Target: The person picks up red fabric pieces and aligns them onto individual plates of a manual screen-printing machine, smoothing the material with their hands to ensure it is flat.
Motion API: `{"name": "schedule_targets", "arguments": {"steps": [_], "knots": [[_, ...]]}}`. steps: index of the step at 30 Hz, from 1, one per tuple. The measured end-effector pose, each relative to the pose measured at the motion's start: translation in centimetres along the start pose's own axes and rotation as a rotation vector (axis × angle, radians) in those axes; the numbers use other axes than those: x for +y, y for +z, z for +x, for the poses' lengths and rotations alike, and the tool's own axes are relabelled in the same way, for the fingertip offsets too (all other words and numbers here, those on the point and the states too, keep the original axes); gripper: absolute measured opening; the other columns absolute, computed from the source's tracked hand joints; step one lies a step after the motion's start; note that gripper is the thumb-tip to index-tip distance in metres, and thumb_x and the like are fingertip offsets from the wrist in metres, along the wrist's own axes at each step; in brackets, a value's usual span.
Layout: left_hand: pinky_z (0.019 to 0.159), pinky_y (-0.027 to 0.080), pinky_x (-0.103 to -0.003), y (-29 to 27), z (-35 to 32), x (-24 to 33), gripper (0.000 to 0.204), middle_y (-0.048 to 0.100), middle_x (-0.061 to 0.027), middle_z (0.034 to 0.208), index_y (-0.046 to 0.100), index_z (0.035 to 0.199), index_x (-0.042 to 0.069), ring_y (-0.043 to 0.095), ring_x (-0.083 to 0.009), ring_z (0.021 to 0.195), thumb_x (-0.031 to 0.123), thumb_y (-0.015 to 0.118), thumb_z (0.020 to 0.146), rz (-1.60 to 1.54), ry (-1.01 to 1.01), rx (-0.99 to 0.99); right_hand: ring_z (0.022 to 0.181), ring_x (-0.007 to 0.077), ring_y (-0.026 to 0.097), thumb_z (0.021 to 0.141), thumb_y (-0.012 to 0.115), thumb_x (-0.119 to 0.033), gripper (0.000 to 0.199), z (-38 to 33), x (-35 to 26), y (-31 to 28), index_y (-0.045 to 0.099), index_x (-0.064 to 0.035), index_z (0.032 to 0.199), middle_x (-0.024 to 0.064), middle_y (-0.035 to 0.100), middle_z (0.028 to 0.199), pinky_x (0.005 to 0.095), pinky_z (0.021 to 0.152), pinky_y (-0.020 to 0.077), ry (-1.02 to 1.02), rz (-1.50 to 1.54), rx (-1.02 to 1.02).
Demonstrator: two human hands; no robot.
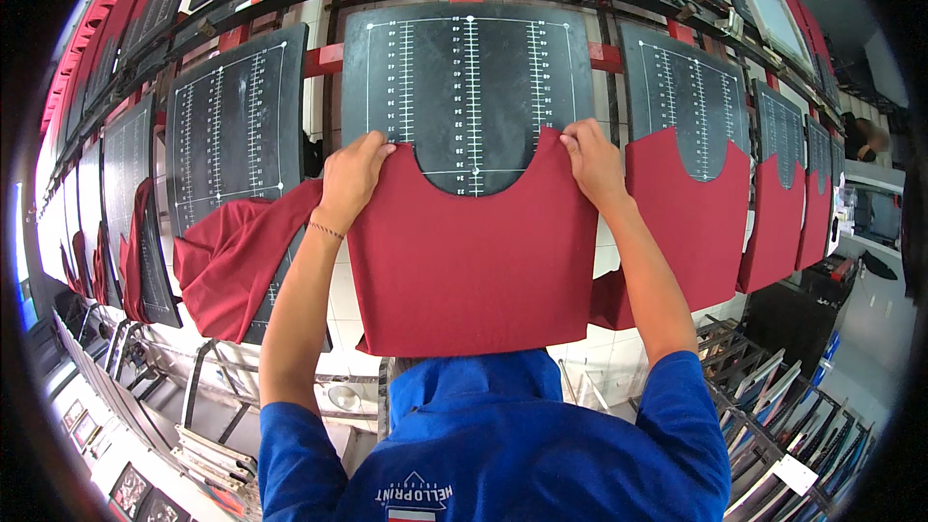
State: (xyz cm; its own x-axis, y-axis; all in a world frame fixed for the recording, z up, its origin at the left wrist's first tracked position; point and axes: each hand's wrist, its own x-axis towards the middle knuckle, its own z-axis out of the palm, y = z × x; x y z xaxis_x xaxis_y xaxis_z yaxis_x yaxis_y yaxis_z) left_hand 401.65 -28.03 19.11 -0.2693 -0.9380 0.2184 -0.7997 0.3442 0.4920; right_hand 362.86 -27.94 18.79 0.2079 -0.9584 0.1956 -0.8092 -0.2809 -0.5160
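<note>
A dark red cut fabric panel (474,261) with a scooped neckline lies over the lower part of a black printing platen (435,68) marked with white ruled scales. My left hand (356,169) pinches the panel's left shoulder tip, fingers closed on it. Its right shoulder tip is held the same way by my right hand (592,162). Between the two hands the neckline curves down across the platen's centre scale. The fabric lies mostly smooth and hangs to the platen's near edge, close to my blue shirt (541,435).
On the left platen (217,126) lies a crumpled red panel (232,261). The right platen (677,77) carries a flat red panel (686,222), with more platens beyond. Red metal arms (609,59) join the platens. A rack of frames (773,406) stands at lower right.
</note>
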Motion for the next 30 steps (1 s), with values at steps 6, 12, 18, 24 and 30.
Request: {"name": "schedule_targets", "arguments": {"steps": [6,12,18,24,30], "knots": [[0.065,0.051,-0.046,0.0,2.3,-1.4,0.021,0.067,-0.0149,0.087,0.057,0.097,0.006,0.065,-0.0392,0.079,0.027,0.061,0.098,0.091,-0.026,-0.112,0.075,0.0343,0.065,0.099,0.061,-0.024,0.014,1.8,1.2,0.6,0.060,-0.0100,0.100,0.0062,0.062,0.094,0.0449,0.063,0.0519,-0.032,-0.104,0.017],[0.064,0.051,-0.047,0.5,2.5,-1.7,0.024,0.067,-0.0141,0.086,0.056,0.095,0.007,0.065,-0.0387,0.079,0.030,0.061,0.098,0.120,-0.044,-0.110,0.074,0.0329,0.066,0.099,0.062,-0.024,0.014,2.5,0.9,0.8,0.060,-0.0103,0.100,0.0052,0.063,0.094,0.0434,0.062,0.0517,-0.057,-0.153,0.021],[0.060,0.052,-0.046,0.5,2.8,-1.2,0.035,0.065,-0.0136,0.080,0.051,0.088,0.006,0.066,-0.0370,0.073,0.039,0.063,0.096,0.334,-0.153,-0.008,0.083,0.0338,0.066,0.096,0.065,-0.034,0.024,2.6,2.1,0.8,0.062,-0.0113,0.102,0.0067,0.061,0.100,0.0442,0.067,0.0540,0.081,-0.279,0.108],[0.106,0.037,-0.053,-1.8,-0.8,3.2,0.056,0.052,-0.0217,0.135,0.051,0.132,0.002,0.046,-0.0403,0.130,0.043,0.061,0.095,0.260,0.051,-0.135,0.128,0.0391,0.051,0.094,0.064,-0.042,0.058,-1.4,-2.5,-0.6,0.054,-0.0027,0.135,0.0188,0.057,0.136,0.0504,0.107,0.0402,-0.212,-0.133,-0.018],[0.122,0.022,-0.050,-1.3,-4.9,0.2,0.065,0.028,-0.0229,0.161,0.034,0.152,-0.002,0.024,-0.0401,0.150,0.038,0.049,0.103,0.279,-0.194,-0.009,0.145,0.0448,0.032,0.103,0.052,-0.041,0.070,-4.1,3.7,-2.2,0.033,0.0053,0.152,0.0265,0.035,0.156,0.0496,0.120,0.0255,0.266,-0.242,0.151]]}}
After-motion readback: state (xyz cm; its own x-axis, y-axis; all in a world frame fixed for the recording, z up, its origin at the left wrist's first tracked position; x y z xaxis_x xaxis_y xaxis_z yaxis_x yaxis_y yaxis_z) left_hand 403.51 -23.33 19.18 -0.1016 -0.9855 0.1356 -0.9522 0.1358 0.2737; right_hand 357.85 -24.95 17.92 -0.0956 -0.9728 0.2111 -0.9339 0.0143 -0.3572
